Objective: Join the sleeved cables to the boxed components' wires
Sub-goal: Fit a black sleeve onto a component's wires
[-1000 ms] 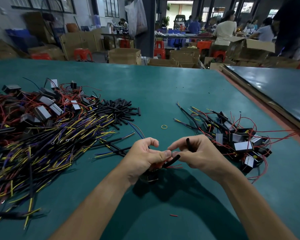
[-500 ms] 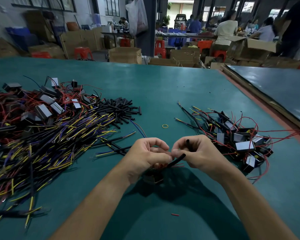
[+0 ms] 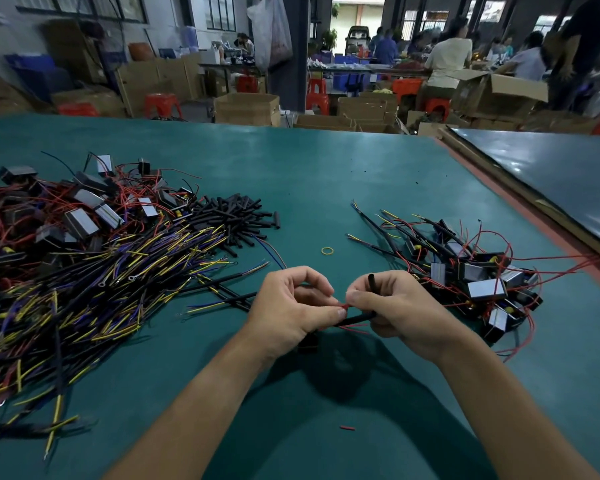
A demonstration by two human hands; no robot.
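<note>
- Pinching a thin red wire (image 3: 343,306) between thumb and forefinger, the left hand (image 3: 291,303) is curled tight. A dark boxed component (image 3: 307,342) sits in shadow just under its heel.
- The right hand (image 3: 397,306) meets it almost fingertip to fingertip. It pinches the same red stub and is closed round a black sleeved cable (image 3: 355,318). A black end also stands up out of this fist; I cannot tell whether it is the same cable.
- The joint lies in the narrow gap between the two hands, equally near both. The cable's long axis runs left to right, low, climbing slightly into the right palm, so any twisting probably happens across that gap.
- A second ago the fingertips were pressed together and hid the wire. Now they stand a touch apart and the red shows between them. The piles have not moved.
- To the left lie loose sleeved cables (image 3: 101,289), with unjoined boxed components (image 3: 80,220) behind them and black tube offcuts (image 3: 236,216) beside.
- On the right is a heap of joined assemblies (image 3: 478,278).
- A yellow rubber band (image 3: 327,250) lies beyond the hands on the teal worktop (image 3: 326,181).
</note>
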